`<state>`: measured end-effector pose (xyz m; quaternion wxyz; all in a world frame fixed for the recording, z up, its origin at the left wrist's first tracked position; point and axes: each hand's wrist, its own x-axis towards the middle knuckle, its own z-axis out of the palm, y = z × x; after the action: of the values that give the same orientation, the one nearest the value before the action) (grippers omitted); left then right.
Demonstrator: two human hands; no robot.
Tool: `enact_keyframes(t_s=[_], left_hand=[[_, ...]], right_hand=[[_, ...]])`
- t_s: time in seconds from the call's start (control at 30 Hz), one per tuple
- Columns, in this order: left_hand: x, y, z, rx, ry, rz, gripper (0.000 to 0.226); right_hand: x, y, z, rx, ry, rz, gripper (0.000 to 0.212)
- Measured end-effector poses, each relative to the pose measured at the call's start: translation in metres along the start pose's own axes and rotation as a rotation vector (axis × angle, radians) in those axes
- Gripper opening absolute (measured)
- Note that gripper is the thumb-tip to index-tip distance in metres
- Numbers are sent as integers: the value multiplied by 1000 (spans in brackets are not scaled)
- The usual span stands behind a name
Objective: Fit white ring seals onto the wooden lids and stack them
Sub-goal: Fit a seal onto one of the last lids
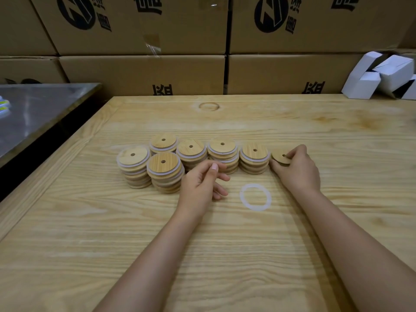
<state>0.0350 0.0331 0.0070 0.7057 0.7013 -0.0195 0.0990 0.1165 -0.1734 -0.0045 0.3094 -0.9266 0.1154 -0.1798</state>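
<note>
- Table [225, 255] of pale wood fills most of the view. Both forearms come in from the near edge.
- We count six stacks [165, 172] of wooden lids in a loose row across the middle of the table. They are bunched at the left end, where one stack sits nearer than the one behind it. Each top lid has a small centre hole. White seal edges show round the lids.
- Right hand [297, 170] is at the right end of the row. Its fingers are curled over a lid [279, 156] with the thumb at the near-left edge, so it is clamped on it.
- That lid sits low on the table, just beside the rightmost stack. We cannot tell if it touches that stack, or if it is one lid or two.
- Left hand [201, 184] is on the near side of the middle stacks and covers their lower parts. Its fingers are loosely curled with the thumb up, and we see nothing in it. Whether it touches the stacks, we cannot tell.
- Ring [243, 199], white, lies flat on the table by itself. It is between the two hands and nearer than the row, apart from the lids and both hands.
- Cartons [144, 73] with black print are piled like a wall along the far edge.
- White boxes [378, 75] are heaped at the far right.
- Metal top [33, 113] stands at the far left, with a dark gap between it and the table.
</note>
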Motion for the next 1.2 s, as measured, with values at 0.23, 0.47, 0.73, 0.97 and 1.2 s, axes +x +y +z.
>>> enact_keyframes(t_s=[0.23,0.47,0.73,0.97,1.2], left_hand=[[0,-2,0,10,10,1,27],[0,-3,1,41,13,-2,25],[-1,0,1,-19,-54,-13,11],[-4,4,3,-4,-149,150,18],[-6,-1,3,66,-126,189,13]], right_hand=[[-19,13,-15,135,-61,17,45],[-35,16,-15,41,-47,-63,68],[-50,-14,-28,339,336,-465,61],[-90,-52,-5,297,138,-907,55],[-85,-48,-7,239,0,-889,58]])
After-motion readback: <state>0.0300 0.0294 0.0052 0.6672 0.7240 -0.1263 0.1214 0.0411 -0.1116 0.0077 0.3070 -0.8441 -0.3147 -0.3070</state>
